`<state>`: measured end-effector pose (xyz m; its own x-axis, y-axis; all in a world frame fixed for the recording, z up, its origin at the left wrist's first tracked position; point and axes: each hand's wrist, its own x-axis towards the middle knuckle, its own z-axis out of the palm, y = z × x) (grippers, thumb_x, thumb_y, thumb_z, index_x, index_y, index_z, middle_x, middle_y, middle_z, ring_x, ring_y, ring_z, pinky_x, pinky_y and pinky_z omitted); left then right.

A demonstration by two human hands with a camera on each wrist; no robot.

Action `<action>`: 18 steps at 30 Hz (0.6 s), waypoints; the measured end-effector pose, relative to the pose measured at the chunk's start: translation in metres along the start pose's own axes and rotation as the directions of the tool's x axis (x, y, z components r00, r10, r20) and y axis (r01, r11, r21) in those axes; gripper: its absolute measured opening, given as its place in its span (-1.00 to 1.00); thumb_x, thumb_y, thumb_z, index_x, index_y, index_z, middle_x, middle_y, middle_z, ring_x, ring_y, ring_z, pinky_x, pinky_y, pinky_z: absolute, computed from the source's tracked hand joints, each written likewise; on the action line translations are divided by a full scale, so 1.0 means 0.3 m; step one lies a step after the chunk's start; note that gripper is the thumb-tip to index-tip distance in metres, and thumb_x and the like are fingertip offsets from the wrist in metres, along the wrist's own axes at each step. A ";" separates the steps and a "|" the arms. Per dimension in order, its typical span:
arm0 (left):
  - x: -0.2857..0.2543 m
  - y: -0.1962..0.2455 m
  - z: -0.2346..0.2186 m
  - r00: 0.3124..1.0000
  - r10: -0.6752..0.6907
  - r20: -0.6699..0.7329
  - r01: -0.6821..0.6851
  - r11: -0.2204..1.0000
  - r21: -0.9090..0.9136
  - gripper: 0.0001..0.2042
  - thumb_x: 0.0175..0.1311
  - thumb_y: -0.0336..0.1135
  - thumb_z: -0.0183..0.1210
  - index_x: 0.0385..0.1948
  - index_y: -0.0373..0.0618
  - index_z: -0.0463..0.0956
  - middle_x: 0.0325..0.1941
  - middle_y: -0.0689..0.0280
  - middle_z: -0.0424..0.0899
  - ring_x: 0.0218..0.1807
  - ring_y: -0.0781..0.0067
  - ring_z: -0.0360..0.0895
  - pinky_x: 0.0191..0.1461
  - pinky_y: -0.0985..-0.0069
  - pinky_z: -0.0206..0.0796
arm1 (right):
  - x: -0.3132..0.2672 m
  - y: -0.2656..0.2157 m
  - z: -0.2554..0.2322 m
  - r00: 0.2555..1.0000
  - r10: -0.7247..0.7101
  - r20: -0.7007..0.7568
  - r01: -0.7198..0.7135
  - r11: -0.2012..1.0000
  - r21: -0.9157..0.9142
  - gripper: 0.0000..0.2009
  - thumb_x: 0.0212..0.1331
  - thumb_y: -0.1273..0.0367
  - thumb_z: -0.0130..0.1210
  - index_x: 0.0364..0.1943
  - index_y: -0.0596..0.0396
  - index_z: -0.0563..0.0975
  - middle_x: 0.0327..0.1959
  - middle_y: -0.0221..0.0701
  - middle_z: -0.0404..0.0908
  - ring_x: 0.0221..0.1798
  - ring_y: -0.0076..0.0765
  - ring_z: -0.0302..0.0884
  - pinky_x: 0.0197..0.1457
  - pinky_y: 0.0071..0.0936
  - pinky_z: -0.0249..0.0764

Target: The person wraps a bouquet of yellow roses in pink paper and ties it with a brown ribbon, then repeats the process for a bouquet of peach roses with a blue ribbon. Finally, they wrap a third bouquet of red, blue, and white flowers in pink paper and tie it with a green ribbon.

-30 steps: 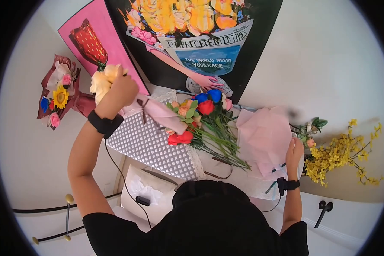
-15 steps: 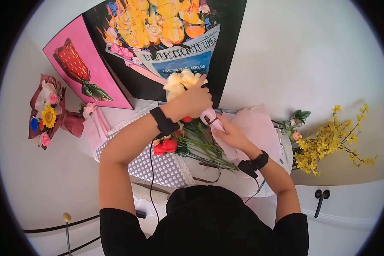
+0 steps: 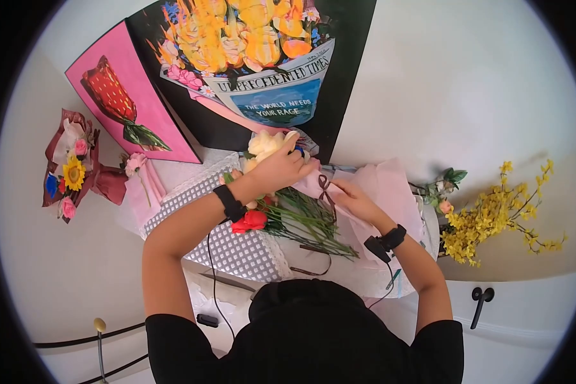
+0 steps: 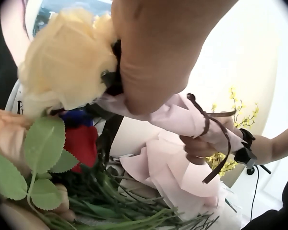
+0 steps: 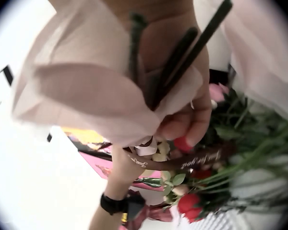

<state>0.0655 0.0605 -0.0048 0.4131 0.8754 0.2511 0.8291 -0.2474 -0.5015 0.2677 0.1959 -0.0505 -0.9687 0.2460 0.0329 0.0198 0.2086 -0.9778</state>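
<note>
A small bouquet of cream roses (image 3: 264, 144) is wrapped in pale pink paper (image 4: 180, 112), with a brown ribbon (image 3: 325, 185) tied around the wrap. My left hand (image 3: 279, 171) grips the wrap just below the blooms. At the stem end, my right hand (image 3: 357, 200) holds the paper close beside the ribbon. Dark stem ends (image 5: 194, 52) stick out of the paper there, and the ribbon tail carries pale lettering. Held tilted, the bouquet hangs above loose green stems (image 3: 313, 224) and red flowers (image 3: 249, 221) on the table.
Pink wrapping sheets (image 3: 390, 185) lie at the right, by yellow blossom branches (image 3: 486, 230). A loose brown ribbon (image 3: 313, 271) is near the front edge. At the left are a wrapped pink flower (image 3: 136, 165) and a burgundy bouquet (image 3: 96, 169). Two paintings (image 3: 281, 102) stand behind.
My left hand has carried the cream bouquet from the left to the middle, then slightly lower. My right hand has left the pink sheets and taken hold of the wrap's lower end.
</note>
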 end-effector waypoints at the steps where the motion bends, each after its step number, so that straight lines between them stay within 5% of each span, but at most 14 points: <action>1: -0.005 0.000 0.005 1.000 -0.017 0.015 0.016 0.999 0.035 -0.80 -0.02 -0.39 0.01 -0.31 -0.14 0.39 -0.58 0.41 0.42 -0.38 0.44 0.45 0.33 0.02 -0.09 | 0.003 -0.018 -0.008 1.000 -0.001 0.002 0.001 1.000 -0.003 -0.73 0.14 0.38 -0.03 -0.08 0.17 0.41 -0.34 -0.40 0.49 -0.23 -0.43 0.43 -0.17 -0.50 0.35; 3: -0.022 0.003 0.013 0.997 -0.035 0.070 0.031 0.998 0.059 -0.81 -0.02 -0.39 0.01 -0.32 -0.14 0.39 -0.59 0.41 0.42 -0.38 0.43 0.46 0.33 0.02 -0.10 | 0.005 -0.064 -0.028 0.905 -0.400 -0.148 0.260 0.793 -0.551 -0.80 0.14 0.38 -0.05 -0.19 0.17 0.44 -0.41 -0.33 0.46 -0.27 -0.31 0.42 -0.16 -0.43 0.32; 4: -0.028 0.004 0.013 0.991 -0.054 0.126 0.044 0.996 0.082 -0.83 -0.02 -0.38 0.01 -0.34 -0.13 0.39 -0.61 0.40 0.42 -0.39 0.41 0.46 0.32 0.03 -0.10 | 0.005 -0.094 -0.023 0.904 -0.400 -0.148 0.260 0.792 -0.552 -0.80 0.14 0.38 -0.05 -0.19 0.17 0.44 -0.41 -0.33 0.46 -0.27 -0.31 0.42 -0.16 -0.43 0.32; 6: -0.031 0.003 -0.002 0.987 -0.065 0.144 0.053 0.995 0.086 -0.83 -0.02 -0.38 0.01 -0.35 -0.14 0.39 -0.63 0.41 0.41 -0.39 0.41 0.47 0.32 0.03 -0.11 | 0.008 -0.141 0.004 0.876 -0.480 0.043 0.322 0.517 -0.793 -0.90 0.09 0.40 -0.01 -0.38 0.14 0.43 -0.49 -0.26 0.40 -0.35 -0.13 0.37 -0.23 -0.35 0.29; 9: -0.032 0.003 -0.011 0.987 -0.073 0.146 0.060 0.994 0.094 -0.85 -0.01 -0.38 0.01 -0.37 -0.15 0.39 -0.64 0.42 0.41 -0.40 0.41 0.47 0.32 0.03 -0.12 | 0.018 -0.085 0.017 0.889 -0.445 0.106 0.298 0.387 -0.873 -0.90 0.08 0.37 -0.01 -0.43 0.10 0.44 -0.48 -0.27 0.45 -0.32 -0.17 0.38 -0.24 -0.28 0.25; 13: -0.054 0.004 -0.017 0.980 -0.089 0.177 0.077 0.994 0.078 -0.82 0.01 -0.38 0.00 -0.32 -0.15 0.41 -0.65 0.41 0.43 -0.41 0.40 0.48 0.32 0.03 -0.11 | 0.015 -0.072 0.006 0.900 -0.424 0.106 0.314 0.457 -0.832 -0.91 0.07 0.39 -0.02 -0.46 0.12 0.44 -0.49 -0.25 0.46 -0.34 -0.15 0.38 -0.23 -0.26 0.24; 15: -0.079 0.004 -0.009 0.979 -0.099 0.178 0.088 0.994 0.066 -0.78 0.02 -0.38 0.00 -0.26 -0.14 0.42 -0.65 0.41 0.43 -0.41 0.40 0.48 0.32 0.03 -0.11 | 0.011 -0.057 -0.020 0.870 -0.490 -0.041 0.331 0.646 -0.688 -0.86 0.11 0.38 -0.03 -0.50 0.14 0.41 -0.45 -0.26 0.47 -0.32 -0.21 0.39 -0.16 -0.29 0.25; 16: -0.096 0.002 0.000 0.978 -0.105 0.178 0.097 0.994 0.053 -0.74 0.02 -0.39 -0.01 -0.20 -0.13 0.42 -0.66 0.42 0.43 -0.40 0.40 0.48 0.32 0.03 -0.12 | 0.007 -0.065 -0.049 0.870 -0.491 -0.037 0.335 0.644 -0.688 -0.86 0.11 0.38 -0.03 -0.50 0.14 0.41 -0.45 -0.26 0.47 -0.32 -0.21 0.39 -0.16 -0.29 0.25; 18: -0.138 -0.004 0.033 0.971 -0.132 0.199 0.126 0.991 0.042 -0.71 0.03 -0.39 -0.01 -0.15 -0.11 0.41 -0.64 0.41 0.44 -0.39 0.40 0.49 0.33 0.02 -0.13 | 0.009 -0.110 -0.123 0.898 -0.304 -0.316 0.277 0.952 -0.129 -0.81 0.20 0.39 -0.12 -0.52 0.16 0.41 -0.33 -0.26 0.49 -0.20 -0.25 0.42 -0.09 -0.36 0.31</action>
<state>0.0435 0.0286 -0.0228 0.2166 0.9655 0.1447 0.8578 -0.1174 -0.5004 0.2736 0.2247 -0.0105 -0.7981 0.4569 0.3927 -0.2180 0.3886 -0.8952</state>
